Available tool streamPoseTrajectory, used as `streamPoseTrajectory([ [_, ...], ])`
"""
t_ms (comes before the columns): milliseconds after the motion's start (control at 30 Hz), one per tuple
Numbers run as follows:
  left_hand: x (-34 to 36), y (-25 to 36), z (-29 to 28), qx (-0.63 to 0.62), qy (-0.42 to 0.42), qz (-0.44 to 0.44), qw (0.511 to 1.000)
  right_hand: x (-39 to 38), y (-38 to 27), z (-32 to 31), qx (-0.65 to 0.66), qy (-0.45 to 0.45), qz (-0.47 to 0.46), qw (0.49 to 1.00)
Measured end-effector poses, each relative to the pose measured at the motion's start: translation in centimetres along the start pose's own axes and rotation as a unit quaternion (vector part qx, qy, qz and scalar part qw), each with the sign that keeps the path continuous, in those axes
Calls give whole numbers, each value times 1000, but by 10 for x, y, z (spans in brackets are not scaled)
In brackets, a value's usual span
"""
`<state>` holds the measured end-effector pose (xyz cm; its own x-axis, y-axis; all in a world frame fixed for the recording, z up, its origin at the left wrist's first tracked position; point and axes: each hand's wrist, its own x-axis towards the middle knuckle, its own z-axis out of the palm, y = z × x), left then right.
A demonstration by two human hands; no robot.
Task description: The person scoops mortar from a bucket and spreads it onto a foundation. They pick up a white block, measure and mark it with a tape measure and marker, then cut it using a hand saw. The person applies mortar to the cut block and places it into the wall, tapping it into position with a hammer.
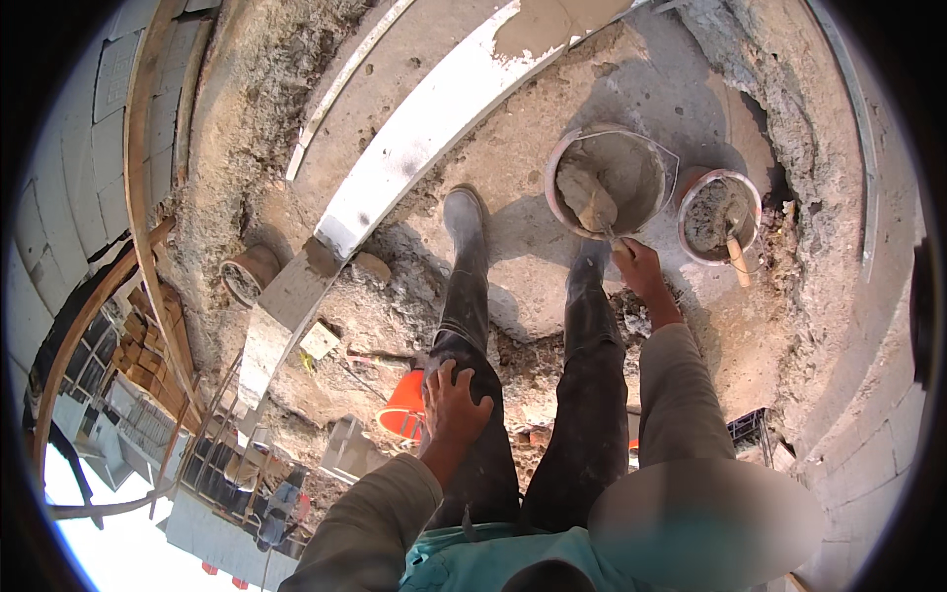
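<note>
My right hand [641, 271] grips the handle of a trowel [597, 207], whose blade is loaded with grey mortar inside a large bucket [557, 173] of grey mix [636, 173]. A smaller bucket [691, 237] of mortar stands to its right, with a second wooden-handled tool [737, 257] in it. My left hand [454, 405] rests on my left thigh with its fingers spread, holding nothing. An orange bucket [400, 414] lies partly behind that leg.
A long white board [414, 128] with patches of mortar runs diagonally left of my boots. A small container [247, 276], timber planks [138, 168], stacked bricks [148, 345], rough broken ground [237, 118] and block surfaces [64, 158] surround the spot.
</note>
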<state>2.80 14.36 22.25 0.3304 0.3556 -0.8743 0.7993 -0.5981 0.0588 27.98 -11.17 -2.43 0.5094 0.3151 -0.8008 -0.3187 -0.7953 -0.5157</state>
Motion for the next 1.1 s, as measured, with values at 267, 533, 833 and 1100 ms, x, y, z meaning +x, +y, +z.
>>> streamPoseTrajectory([
  [267, -17, -11, 30, -42, -46, -45, 997, -49, -159, -54, -76, 79, -266, 958],
  [533, -17, -38, 35, -80, -29, -43, 995, 54, -273, -61, -362, 216, -215, 881],
  [833, -18, -58, 32, -137, -37, -38, 989, 92, -257, -57, -312, 246, -283, 873],
  [1100, -19, -69, 39, -148, -14, -30, 988, 65, -288, -6, 59, -28, -23, 998],
])
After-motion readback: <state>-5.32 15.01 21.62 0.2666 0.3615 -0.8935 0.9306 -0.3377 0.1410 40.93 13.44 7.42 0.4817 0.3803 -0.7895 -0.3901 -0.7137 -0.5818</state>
